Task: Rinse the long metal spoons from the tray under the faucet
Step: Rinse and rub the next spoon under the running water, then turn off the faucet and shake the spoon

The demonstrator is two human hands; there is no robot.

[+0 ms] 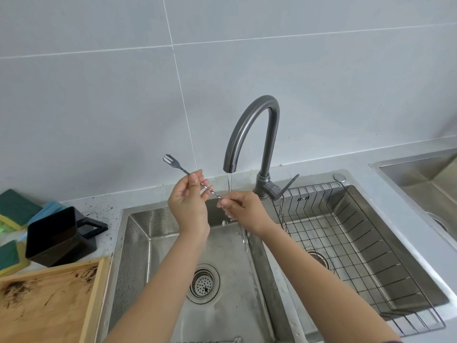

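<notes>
A long metal spoon (pixel 210 190) with a twisted shaft and a small fork tip at its upper left end is held over the left sink basin (pixel 173 268). My left hand (pixel 189 206) pinches the shaft near the fork end. My right hand (pixel 241 207) grips the other end, whose bowl is hidden in the fingers. A thin stream of water runs from the grey faucet (pixel 252 134) onto my right hand. The wooden tray (pixel 47 303) at the lower left shows dark smears and no spoons in its visible part.
A wire rack basket (pixel 358 243) sits in the right basin. A black holder (pixel 54 236) and green-yellow sponges (pixel 14 211) stand on the counter at the left, which is speckled with dark grains. Another sink (pixel 425 174) lies at the far right.
</notes>
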